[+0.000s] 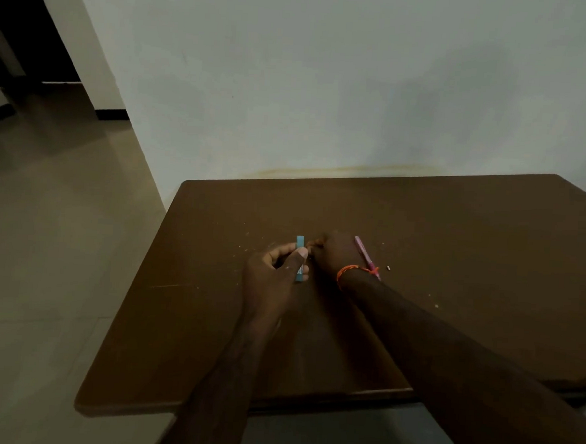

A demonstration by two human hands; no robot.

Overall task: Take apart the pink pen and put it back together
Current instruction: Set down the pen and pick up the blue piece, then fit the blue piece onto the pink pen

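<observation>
The pink pen [365,255] lies on the brown table [453,266], just behind my right wrist and partly hidden by it. My left hand [274,275] pinches a light blue pen-like piece [300,241] upright between thumb and fingers. My right hand [334,255], with an orange thread on the wrist, sits right beside the blue piece with its fingers curled towards the piece's top. The back of that hand hides whether the fingers hold anything. Neither hand touches the pink pen.
A tiny pale bit [388,268] lies on the table right of the pink pen, and crumbs are scattered about. The table stands against a white wall [326,103]. Tiled floor [43,241] is to the left.
</observation>
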